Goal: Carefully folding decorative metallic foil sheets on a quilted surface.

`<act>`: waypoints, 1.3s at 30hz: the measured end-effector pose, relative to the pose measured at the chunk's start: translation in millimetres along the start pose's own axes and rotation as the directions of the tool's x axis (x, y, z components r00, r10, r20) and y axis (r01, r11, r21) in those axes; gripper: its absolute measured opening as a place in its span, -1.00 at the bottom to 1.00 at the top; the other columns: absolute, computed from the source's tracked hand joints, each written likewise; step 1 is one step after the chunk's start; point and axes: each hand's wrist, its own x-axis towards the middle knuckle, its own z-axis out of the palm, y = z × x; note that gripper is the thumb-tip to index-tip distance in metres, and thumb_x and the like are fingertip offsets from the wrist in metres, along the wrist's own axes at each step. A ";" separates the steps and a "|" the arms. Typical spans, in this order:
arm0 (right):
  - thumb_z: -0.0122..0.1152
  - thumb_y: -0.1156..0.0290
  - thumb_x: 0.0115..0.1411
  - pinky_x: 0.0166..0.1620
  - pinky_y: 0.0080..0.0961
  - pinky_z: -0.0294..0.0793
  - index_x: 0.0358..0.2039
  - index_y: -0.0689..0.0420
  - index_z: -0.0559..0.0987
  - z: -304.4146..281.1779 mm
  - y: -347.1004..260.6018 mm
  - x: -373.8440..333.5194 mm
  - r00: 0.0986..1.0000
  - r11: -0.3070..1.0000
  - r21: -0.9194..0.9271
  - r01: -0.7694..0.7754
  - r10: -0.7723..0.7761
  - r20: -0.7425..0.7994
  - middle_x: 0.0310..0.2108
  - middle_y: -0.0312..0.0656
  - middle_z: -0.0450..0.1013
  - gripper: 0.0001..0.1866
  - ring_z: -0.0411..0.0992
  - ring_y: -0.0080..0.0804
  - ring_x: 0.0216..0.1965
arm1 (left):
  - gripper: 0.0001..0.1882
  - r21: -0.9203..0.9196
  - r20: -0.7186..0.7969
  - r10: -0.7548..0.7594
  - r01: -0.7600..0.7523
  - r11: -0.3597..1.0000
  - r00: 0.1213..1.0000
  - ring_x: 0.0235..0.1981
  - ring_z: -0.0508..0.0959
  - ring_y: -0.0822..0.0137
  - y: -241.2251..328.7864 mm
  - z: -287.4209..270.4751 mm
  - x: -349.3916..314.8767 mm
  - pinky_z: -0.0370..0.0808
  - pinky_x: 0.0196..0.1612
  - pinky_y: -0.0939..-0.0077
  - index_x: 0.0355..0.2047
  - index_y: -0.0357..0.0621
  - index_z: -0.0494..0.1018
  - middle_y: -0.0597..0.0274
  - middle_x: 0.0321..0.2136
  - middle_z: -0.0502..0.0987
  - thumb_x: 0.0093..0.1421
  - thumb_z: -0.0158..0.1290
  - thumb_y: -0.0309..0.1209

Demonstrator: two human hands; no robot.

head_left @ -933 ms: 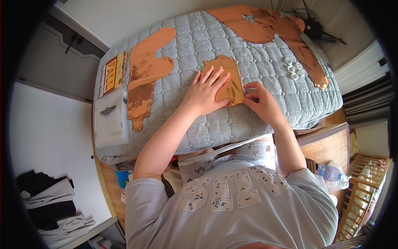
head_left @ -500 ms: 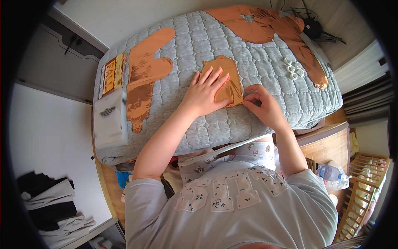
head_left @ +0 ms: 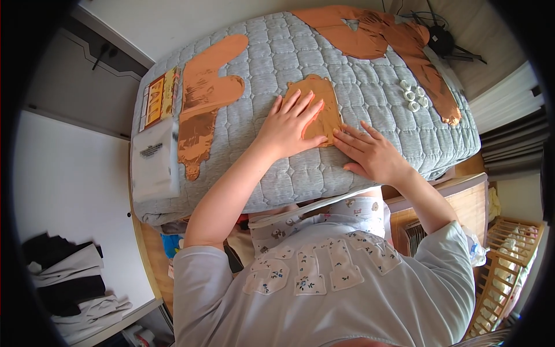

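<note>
A folded copper-coloured foil balloon [head_left: 327,104] lies flat on the grey quilted mattress [head_left: 277,63]. My left hand [head_left: 292,130] rests on it palm down, fingers spread, covering its left part. At its near right corner, my right hand [head_left: 370,151] lies with fingers stretched out, the fingertips touching the edge and the palm over the mattress. Left of them is a larger uninflated foil balloon [head_left: 211,87] with a lobed outline. Another uninflated foil balloon [head_left: 352,40] stretches across the far right, one long arm reaching toward the near side.
Several small white rings [head_left: 413,95] sit on the right of the mattress. A colourful printed packet [head_left: 159,99] and a clear plastic bag [head_left: 155,165] lie along the left edge. A black router-like device [head_left: 442,39] stands beyond the far right corner. A wooden slatted crib [head_left: 497,277] is at the lower right.
My right hand has gone from bent fingers at the folded balloon's corner to lying flat with fingers extended. The left hand stays pressed on the foil. The view has shifted slightly.
</note>
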 end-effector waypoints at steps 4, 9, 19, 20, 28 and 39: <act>0.14 0.02 0.36 0.51 0.07 -0.05 0.41 0.08 0.35 3.3 0.6 -7.3 0.998 0.998 -0.068 -0.002 0.007 0.069 0.45 -0.28 0.25 -0.31 0.17 -0.28 0.47 | -0.07 -0.010 0.006 0.001 0.000 1.000 1.000 0.52 0.07 0.00 0.6 0.0 0.2 -0.02 0.49 -0.20 0.48 0.26 0.16 0.13 0.50 0.11 0.20 0.10 0.30; 0.19 0.10 0.35 0.50 0.09 -0.02 0.35 0.05 0.42 -0.4 -0.5 -7.6 0.999 0.999 -0.024 -0.024 0.025 0.037 0.38 -0.26 0.34 -0.39 0.22 -0.27 0.44 | -0.06 -0.005 -0.008 0.013 -0.013 1.000 1.000 0.52 0.08 0.01 -1.9 1.1 1.5 0.00 0.48 -0.23 0.48 0.24 0.17 0.10 0.49 0.13 0.19 0.08 0.34; 0.45 0.10 0.12 0.49 0.00 0.04 0.23 0.05 0.54 -8.4 37.2 58.7 0.983 0.937 0.316 -0.151 0.175 -0.051 0.31 -0.11 0.39 -0.33 0.24 -0.07 0.40 | -0.10 0.023 0.035 0.000 0.000 1.000 0.999 0.52 0.06 0.00 -3.6 2.5 0.7 -0.04 0.49 -0.22 0.43 0.17 0.24 0.08 0.49 0.14 0.22 0.03 0.36; 0.49 0.02 0.07 0.50 0.00 0.00 0.28 0.04 0.49 -6.1 38.1 61.0 0.986 0.970 0.198 -0.142 0.157 -0.062 0.35 -0.12 0.35 -0.21 0.18 -0.08 0.44 | -0.10 0.025 0.033 0.002 -0.002 1.000 0.999 0.52 0.06 0.00 -3.3 2.3 1.4 -0.04 0.49 -0.22 0.43 0.17 0.24 0.08 0.49 0.14 0.22 0.03 0.36; 0.43 -0.32 -0.05 0.51 0.11 -0.13 0.37 -0.02 0.41 8.1 52.0 60.5 0.988 0.981 0.121 -0.154 0.156 -0.009 0.42 -0.23 0.28 0.04 0.05 -0.03 0.49 | -0.08 -0.207 -0.043 -0.011 0.002 0.978 0.999 0.55 0.00 0.03 -15.7 7.1 -3.4 -0.08 0.50 -0.17 0.51 0.07 0.08 0.04 0.51 0.06 0.32 -0.03 0.30; 0.41 -0.34 -0.04 0.49 0.09 -0.10 0.35 -0.02 0.44 9.5 53.7 58.3 0.987 0.980 0.130 -0.153 0.157 -0.020 0.41 -0.27 0.29 0.03 0.07 -0.05 0.48 | 0.32 -0.174 0.253 0.016 0.030 0.984 0.967 0.57 -0.13 0.08 -58.6 -37.8 -24.5 -0.21 0.55 -0.09 0.55 -0.02 -0.08 0.07 0.55 -0.09 -0.01 0.21 0.44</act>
